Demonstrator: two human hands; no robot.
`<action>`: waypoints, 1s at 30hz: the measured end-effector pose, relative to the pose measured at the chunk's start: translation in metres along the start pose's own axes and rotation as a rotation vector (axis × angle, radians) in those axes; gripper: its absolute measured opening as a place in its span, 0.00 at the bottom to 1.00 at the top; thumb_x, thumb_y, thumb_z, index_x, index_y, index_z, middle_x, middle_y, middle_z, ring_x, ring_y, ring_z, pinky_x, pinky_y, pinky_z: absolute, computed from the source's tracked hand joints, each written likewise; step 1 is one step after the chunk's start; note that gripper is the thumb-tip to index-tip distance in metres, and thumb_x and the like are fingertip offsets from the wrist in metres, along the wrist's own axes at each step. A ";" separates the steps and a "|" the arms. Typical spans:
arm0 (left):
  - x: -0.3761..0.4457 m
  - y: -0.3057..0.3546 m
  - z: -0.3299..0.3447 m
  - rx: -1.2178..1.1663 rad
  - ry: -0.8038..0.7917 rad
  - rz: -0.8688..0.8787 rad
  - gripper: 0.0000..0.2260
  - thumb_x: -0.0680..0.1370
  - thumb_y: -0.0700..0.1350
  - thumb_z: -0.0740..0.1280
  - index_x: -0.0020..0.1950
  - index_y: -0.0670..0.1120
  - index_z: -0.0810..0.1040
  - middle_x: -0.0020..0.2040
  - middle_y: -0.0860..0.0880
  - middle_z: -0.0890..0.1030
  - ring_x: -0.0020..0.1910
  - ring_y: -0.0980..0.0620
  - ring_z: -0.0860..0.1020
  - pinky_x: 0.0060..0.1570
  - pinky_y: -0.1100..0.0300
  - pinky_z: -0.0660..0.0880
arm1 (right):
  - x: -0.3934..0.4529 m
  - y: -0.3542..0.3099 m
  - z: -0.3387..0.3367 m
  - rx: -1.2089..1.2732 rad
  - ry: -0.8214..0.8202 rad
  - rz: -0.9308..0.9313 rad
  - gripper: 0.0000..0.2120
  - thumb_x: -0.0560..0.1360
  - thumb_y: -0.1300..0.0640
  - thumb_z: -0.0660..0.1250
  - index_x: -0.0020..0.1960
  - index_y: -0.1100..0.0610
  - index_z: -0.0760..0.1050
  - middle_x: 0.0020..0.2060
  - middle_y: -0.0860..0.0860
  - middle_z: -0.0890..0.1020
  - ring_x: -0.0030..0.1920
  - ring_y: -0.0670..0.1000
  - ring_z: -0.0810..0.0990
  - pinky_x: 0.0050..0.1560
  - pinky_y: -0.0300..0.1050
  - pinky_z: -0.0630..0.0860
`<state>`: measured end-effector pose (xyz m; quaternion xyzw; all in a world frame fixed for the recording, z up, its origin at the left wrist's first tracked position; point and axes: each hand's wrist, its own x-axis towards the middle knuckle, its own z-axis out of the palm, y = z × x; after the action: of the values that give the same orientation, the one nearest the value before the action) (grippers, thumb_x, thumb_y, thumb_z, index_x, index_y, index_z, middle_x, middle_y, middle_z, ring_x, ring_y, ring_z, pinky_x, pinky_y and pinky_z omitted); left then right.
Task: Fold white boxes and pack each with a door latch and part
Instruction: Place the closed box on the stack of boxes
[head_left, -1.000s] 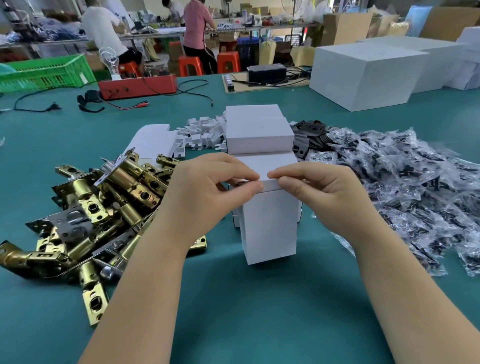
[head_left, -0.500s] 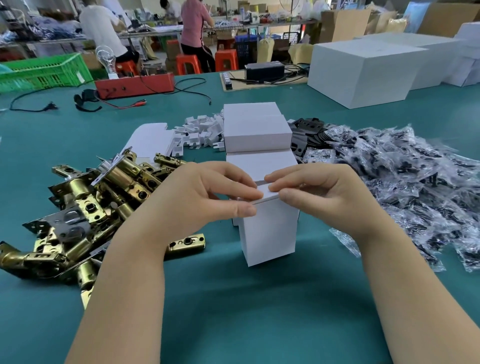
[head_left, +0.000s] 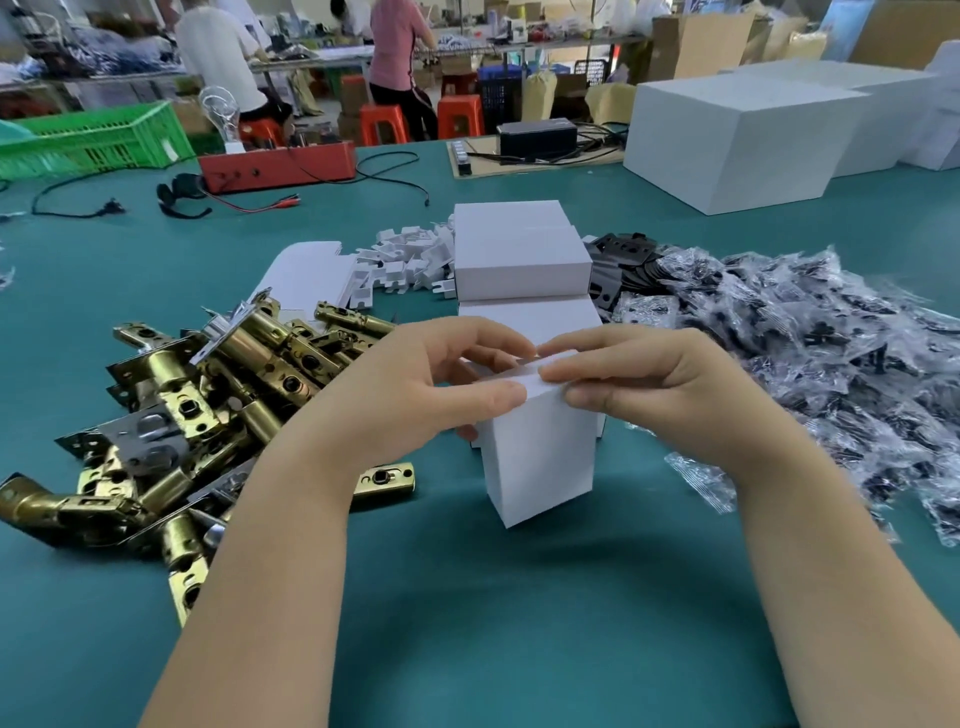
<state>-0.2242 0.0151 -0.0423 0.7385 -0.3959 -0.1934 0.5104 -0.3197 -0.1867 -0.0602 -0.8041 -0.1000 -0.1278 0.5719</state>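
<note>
A small white box (head_left: 540, 462) stands upright on the green table in front of me. My left hand (head_left: 415, 384) and my right hand (head_left: 660, 384) both pinch its top flap, thumbs on the near side, fingers curled over the far side. What is inside the box is hidden. Brass door latches (head_left: 208, 405) lie heaped to the left. Bagged black parts (head_left: 831, 374) are piled to the right. Behind the box sits a stack of closed white boxes (head_left: 519, 260).
Flat white box blanks (head_left: 306, 270) and small white inserts (head_left: 405, 260) lie behind the latches. Black metal plates (head_left: 623, 265) sit right of the stack. Large white cartons (head_left: 737, 135), a red device (head_left: 275, 166) with cables and a green crate (head_left: 93, 140) stand at the back.
Both hands have pressed the top flap further down toward the box's front edge. The box stays in place.
</note>
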 end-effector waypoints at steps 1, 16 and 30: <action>0.001 -0.001 0.000 0.003 -0.001 -0.013 0.10 0.70 0.51 0.71 0.50 0.61 0.82 0.47 0.58 0.82 0.42 0.57 0.80 0.38 0.62 0.78 | 0.000 0.000 0.002 0.019 0.028 -0.010 0.09 0.66 0.56 0.71 0.44 0.46 0.85 0.53 0.43 0.83 0.55 0.42 0.80 0.53 0.32 0.74; 0.001 0.000 0.010 -0.049 0.103 -0.055 0.15 0.68 0.49 0.73 0.54 0.60 0.81 0.45 0.54 0.85 0.40 0.50 0.83 0.30 0.60 0.78 | 0.002 0.003 0.002 0.125 0.055 -0.045 0.18 0.66 0.59 0.77 0.51 0.42 0.82 0.53 0.44 0.82 0.49 0.46 0.82 0.50 0.38 0.77; 0.012 -0.006 0.003 -0.750 0.442 -0.126 0.09 0.82 0.46 0.62 0.56 0.44 0.79 0.45 0.46 0.86 0.43 0.48 0.85 0.37 0.62 0.81 | 0.011 0.018 0.009 -0.305 0.370 0.043 0.31 0.71 0.47 0.72 0.71 0.49 0.67 0.60 0.37 0.73 0.59 0.34 0.70 0.56 0.19 0.63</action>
<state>-0.2167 0.0048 -0.0475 0.5482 -0.1340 -0.1919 0.8029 -0.3029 -0.1844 -0.0758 -0.8460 0.0440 -0.2746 0.4550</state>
